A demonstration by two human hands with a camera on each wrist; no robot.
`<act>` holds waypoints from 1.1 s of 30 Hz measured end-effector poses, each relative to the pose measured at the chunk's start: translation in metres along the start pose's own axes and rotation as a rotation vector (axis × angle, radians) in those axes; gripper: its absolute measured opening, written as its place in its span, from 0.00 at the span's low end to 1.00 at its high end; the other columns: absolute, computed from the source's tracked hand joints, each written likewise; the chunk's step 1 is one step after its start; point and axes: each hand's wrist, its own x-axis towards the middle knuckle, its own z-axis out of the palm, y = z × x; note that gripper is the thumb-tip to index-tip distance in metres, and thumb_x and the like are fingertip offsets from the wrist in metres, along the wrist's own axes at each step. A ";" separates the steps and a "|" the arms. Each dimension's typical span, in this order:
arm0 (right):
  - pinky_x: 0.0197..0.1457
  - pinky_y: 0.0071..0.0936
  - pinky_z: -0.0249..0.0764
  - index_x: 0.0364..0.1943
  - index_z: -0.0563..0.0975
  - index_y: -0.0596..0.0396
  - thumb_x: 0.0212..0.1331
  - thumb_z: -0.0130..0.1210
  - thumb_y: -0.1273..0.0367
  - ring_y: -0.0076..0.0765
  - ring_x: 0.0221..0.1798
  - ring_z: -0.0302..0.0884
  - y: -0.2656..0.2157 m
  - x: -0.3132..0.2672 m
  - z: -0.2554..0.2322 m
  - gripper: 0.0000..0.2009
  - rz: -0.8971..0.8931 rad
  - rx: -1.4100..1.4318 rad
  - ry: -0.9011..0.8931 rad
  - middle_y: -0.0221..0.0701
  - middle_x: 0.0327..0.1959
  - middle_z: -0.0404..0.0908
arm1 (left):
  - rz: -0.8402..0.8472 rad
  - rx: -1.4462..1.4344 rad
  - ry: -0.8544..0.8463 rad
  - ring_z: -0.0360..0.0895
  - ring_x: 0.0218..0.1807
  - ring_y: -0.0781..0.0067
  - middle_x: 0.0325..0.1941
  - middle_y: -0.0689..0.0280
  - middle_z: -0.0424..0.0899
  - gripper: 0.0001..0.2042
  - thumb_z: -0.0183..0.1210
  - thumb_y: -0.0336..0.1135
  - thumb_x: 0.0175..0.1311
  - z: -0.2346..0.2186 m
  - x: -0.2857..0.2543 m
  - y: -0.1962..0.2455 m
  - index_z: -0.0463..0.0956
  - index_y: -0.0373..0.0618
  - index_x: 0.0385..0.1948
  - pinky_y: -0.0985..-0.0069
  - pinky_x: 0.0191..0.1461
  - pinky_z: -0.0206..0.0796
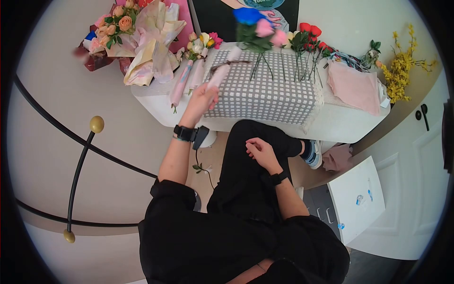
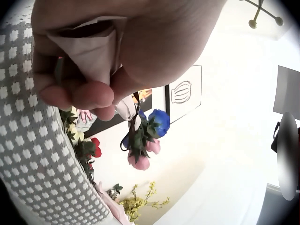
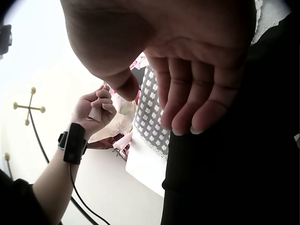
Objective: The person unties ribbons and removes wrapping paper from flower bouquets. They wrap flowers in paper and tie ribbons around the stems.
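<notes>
In the head view my left hand (image 1: 202,102) grips the pink paper wrap (image 1: 220,78) of a small bouquet, raised over the table. Its blue flower (image 1: 248,16) and pink flowers (image 1: 265,28) point away from me, blurred, above green leaves. A dark brown ribbon circles the wrap, its ends loose. The left wrist view shows my fingers (image 2: 77,96) curled round the folded paper, with the blooms (image 2: 159,123) beyond. My right hand (image 1: 263,154) holds nothing and hangs loosely curled over my black-trousered thigh; its relaxed fingers (image 3: 192,101) fill the right wrist view.
A grey-and-white checked cloth (image 1: 265,99) covers the table's middle. Wrapped bouquets (image 1: 156,45) stand at the left; a slim pink-wrapped one (image 1: 181,85) lies nearer. Red roses (image 1: 309,31), pink sheets (image 1: 352,83) and yellow blossoms (image 1: 402,71) are on the right. A white cabinet (image 1: 357,203) stands lower right.
</notes>
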 end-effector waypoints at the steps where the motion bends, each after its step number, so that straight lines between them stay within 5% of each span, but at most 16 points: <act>1: 0.34 0.19 0.74 0.42 0.78 0.59 0.60 0.57 0.65 0.20 0.29 0.77 0.001 0.000 0.000 0.12 0.006 -0.007 -0.003 0.29 0.27 0.81 | 0.004 0.001 -0.003 0.64 0.17 0.84 0.21 0.72 0.73 0.08 0.50 0.35 0.67 -0.007 0.012 -0.002 0.73 0.42 0.33 0.84 0.20 0.56; 7: 0.34 0.19 0.74 0.42 0.78 0.59 0.60 0.57 0.66 0.20 0.29 0.77 0.006 0.000 0.001 0.11 0.017 -0.035 -0.012 0.29 0.27 0.81 | -0.162 0.242 0.268 0.75 0.23 0.81 0.26 0.67 0.79 0.14 0.48 0.42 0.69 -0.031 0.076 -0.018 0.72 0.39 0.39 0.85 0.27 0.67; 8: 0.34 0.19 0.74 0.42 0.78 0.59 0.60 0.57 0.66 0.20 0.29 0.77 0.007 0.001 0.001 0.11 0.023 -0.039 -0.019 0.29 0.27 0.81 | -0.156 0.326 0.336 0.81 0.31 0.69 0.31 0.59 0.81 0.16 0.53 0.41 0.65 -0.024 0.077 -0.008 0.71 0.36 0.42 0.75 0.34 0.72; 9: 0.34 0.19 0.74 0.42 0.78 0.59 0.60 0.57 0.66 0.20 0.29 0.77 0.007 0.002 0.001 0.11 0.020 -0.042 -0.017 0.29 0.27 0.81 | -0.151 0.323 0.336 0.81 0.31 0.69 0.31 0.59 0.81 0.16 0.53 0.41 0.65 -0.029 0.089 -0.022 0.71 0.36 0.42 0.75 0.34 0.72; 11: 0.34 0.20 0.74 0.41 0.78 0.59 0.60 0.57 0.66 0.20 0.28 0.77 0.009 0.000 0.001 0.11 0.014 -0.046 -0.025 0.29 0.26 0.81 | 0.385 0.952 0.448 0.79 0.45 0.53 0.41 0.46 0.79 0.17 0.57 0.37 0.59 -0.030 0.103 -0.042 0.69 0.35 0.46 0.61 0.43 0.71; 12: 0.34 0.20 0.74 0.41 0.78 0.59 0.60 0.57 0.66 0.20 0.28 0.77 0.010 -0.001 0.001 0.11 0.016 -0.048 -0.022 0.29 0.26 0.81 | 0.346 0.967 0.454 0.72 0.53 0.44 0.48 0.41 0.74 0.19 0.58 0.32 0.54 -0.024 0.097 -0.042 0.68 0.35 0.48 0.55 0.52 0.66; 15: 0.34 0.20 0.75 0.41 0.78 0.58 0.60 0.57 0.66 0.21 0.29 0.78 0.012 0.001 -0.004 0.10 0.009 -0.103 -0.008 0.29 0.26 0.81 | 0.464 1.380 0.525 0.74 0.46 0.44 0.45 0.45 0.73 0.20 0.56 0.31 0.55 -0.002 0.081 -0.028 0.67 0.39 0.50 0.57 0.48 0.68; 20: 0.33 0.18 0.74 0.40 0.78 0.58 0.62 0.54 0.68 0.19 0.30 0.77 0.010 0.001 -0.010 0.08 0.009 -0.030 0.001 0.28 0.27 0.80 | 0.772 1.225 0.273 0.75 0.43 0.48 0.39 0.51 0.78 0.12 0.54 0.30 0.54 0.045 0.081 -0.013 0.73 0.41 0.41 0.56 0.44 0.68; 22: 0.34 0.18 0.74 0.40 0.78 0.59 0.63 0.54 0.69 0.19 0.30 0.77 0.004 0.001 -0.020 0.08 -0.011 -0.046 0.048 0.28 0.27 0.80 | 0.511 1.054 0.172 0.78 0.38 0.49 0.32 0.52 0.81 0.08 0.51 0.33 0.57 0.058 0.094 -0.024 0.74 0.42 0.36 0.54 0.42 0.69; 23: 0.34 0.18 0.74 0.40 0.78 0.59 0.63 0.53 0.69 0.19 0.30 0.77 0.002 0.002 -0.026 0.08 -0.041 -0.054 0.051 0.27 0.27 0.79 | 0.523 1.036 0.157 0.78 0.38 0.49 0.32 0.52 0.81 0.08 0.51 0.33 0.57 0.067 0.094 -0.025 0.74 0.42 0.36 0.54 0.42 0.69; 25: 0.33 0.20 0.74 0.40 0.78 0.59 0.62 0.54 0.68 0.20 0.30 0.77 -0.006 0.005 -0.044 0.09 -0.086 -0.071 0.127 0.29 0.26 0.80 | 0.187 1.143 0.373 0.79 0.34 0.48 0.28 0.53 0.82 0.10 0.49 0.37 0.61 0.079 0.094 -0.024 0.74 0.42 0.34 0.54 0.39 0.69; 33: 0.29 0.18 0.68 0.36 0.80 0.59 0.62 0.52 0.69 0.19 0.24 0.72 -0.075 0.007 -0.160 0.08 -0.377 -0.207 0.682 0.28 0.22 0.78 | 0.236 1.149 0.353 0.80 0.36 0.49 0.32 0.53 0.82 0.11 0.49 0.38 0.60 0.074 0.094 -0.031 0.75 0.42 0.33 0.55 0.41 0.71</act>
